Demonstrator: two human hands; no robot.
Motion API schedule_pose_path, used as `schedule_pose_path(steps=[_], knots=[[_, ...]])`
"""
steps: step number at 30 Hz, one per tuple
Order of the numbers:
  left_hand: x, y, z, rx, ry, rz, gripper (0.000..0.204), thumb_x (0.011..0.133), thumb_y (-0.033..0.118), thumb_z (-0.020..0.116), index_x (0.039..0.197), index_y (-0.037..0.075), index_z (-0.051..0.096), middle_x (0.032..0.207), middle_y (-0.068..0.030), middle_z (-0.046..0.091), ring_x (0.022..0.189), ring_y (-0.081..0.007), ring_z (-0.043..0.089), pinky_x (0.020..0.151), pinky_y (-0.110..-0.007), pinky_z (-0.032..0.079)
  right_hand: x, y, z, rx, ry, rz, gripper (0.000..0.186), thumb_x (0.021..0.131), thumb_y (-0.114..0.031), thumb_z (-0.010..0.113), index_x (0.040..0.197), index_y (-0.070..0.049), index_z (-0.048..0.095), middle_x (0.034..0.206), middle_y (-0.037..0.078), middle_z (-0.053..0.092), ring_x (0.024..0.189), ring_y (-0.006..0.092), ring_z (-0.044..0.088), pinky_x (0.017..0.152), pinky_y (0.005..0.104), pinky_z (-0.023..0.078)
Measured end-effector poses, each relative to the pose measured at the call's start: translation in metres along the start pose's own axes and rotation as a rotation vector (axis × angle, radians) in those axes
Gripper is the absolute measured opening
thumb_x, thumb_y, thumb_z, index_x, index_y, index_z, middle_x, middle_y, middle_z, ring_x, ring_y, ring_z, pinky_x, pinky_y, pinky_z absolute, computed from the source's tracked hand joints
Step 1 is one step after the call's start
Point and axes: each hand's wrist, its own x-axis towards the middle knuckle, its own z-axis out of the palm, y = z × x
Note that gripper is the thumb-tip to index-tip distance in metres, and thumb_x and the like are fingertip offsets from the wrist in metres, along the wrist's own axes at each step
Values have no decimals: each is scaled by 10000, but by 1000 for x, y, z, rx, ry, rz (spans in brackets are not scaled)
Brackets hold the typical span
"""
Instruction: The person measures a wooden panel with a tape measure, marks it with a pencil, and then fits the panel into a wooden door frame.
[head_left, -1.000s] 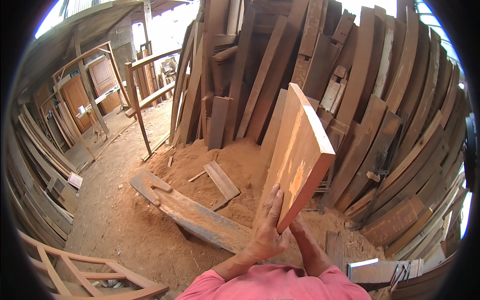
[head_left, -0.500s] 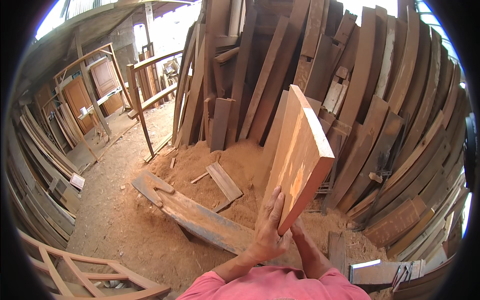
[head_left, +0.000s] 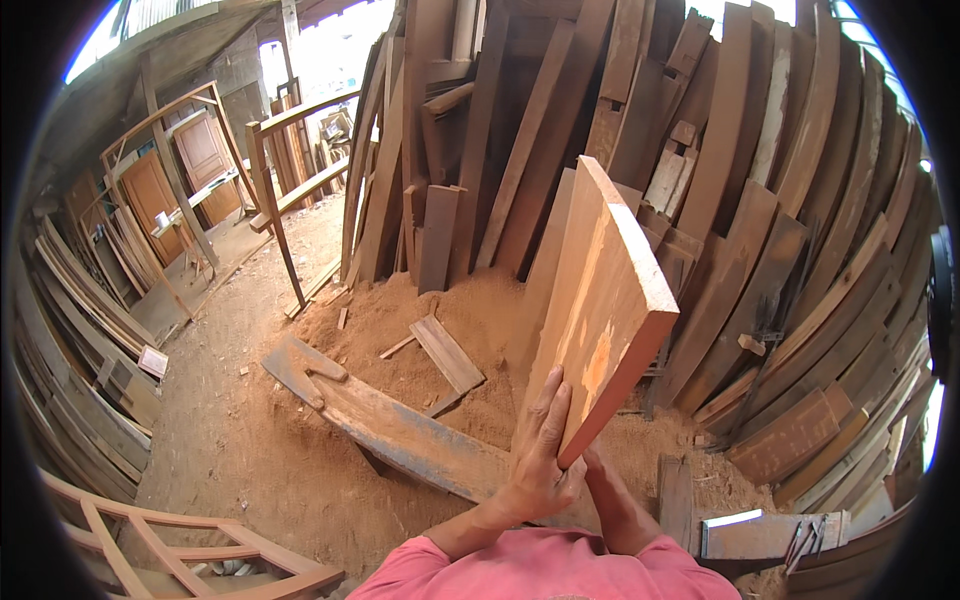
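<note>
A thick reddish-brown wooden board (head_left: pixel 590 300) stands raised and tilted before me, its broad face patched with lighter wood. My left hand (head_left: pixel 542 440) is closed on its lower end, with long fingers lying along the face. Behind that same end sits my right hand (head_left: pixel 594 462); the board and my left hand hide its fingers. Just left of the board, a long worn plank (head_left: pixel 400 430) with a notched far end slants above the sawdust. A short plank piece (head_left: pixel 447 355) lies on the sawdust pile beyond it.
Tall planks (head_left: pixel 740 130) lean densely at the front and right. A wooden frame (head_left: pixel 180 545) fills the lower left, and more boards (head_left: pixel 80 300) lean along the left side. Sawdust (head_left: pixel 330 500) covers the ground. Metal tools (head_left: pixel 805 540) rest on a timber piece at lower right.
The view has shifted slightly, and the board's near upper corner sits a little farther right. Both hands keep nearly the same place at its lower end.
</note>
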Motion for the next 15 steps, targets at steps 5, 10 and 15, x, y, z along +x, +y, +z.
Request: schedule_pose_path(steps=[5, 10, 15], knots=[[-2, -3, 3, 27, -13, 5, 893, 681, -51, 619, 1505, -45, 276, 1522, -331, 276, 1377, -497, 349, 1115, -504, 322, -4, 0, 2, 16, 8, 7, 578, 947, -352, 668, 1401, -79, 437, 1277, 31, 543, 1139, 115, 536, 928, 291, 485], [2, 2, 5, -4, -17, 3, 888, 683, -64, 610, 1505, -43, 275, 1529, -325, 270, 1372, -499, 354, 1113, -503, 327, -7, -4, -2, 23, 30, 43, 637, 935, -378, 680, 1423, -67, 415, 1308, 38, 526, 1172, 125, 528, 937, 293, 484], [-2, -4, -5, -11, -35, -76, 825, 744, -56, 600, 1502, -50, 275, 1491, -332, 343, 1330, -427, 464, 1038, -450, 425, -5, 3, -3, -209, 93, -55, 592, 975, -391, 615, 1425, -44, 449, 1171, 32, 598, 1047, 104, 570, 877, 287, 494]])
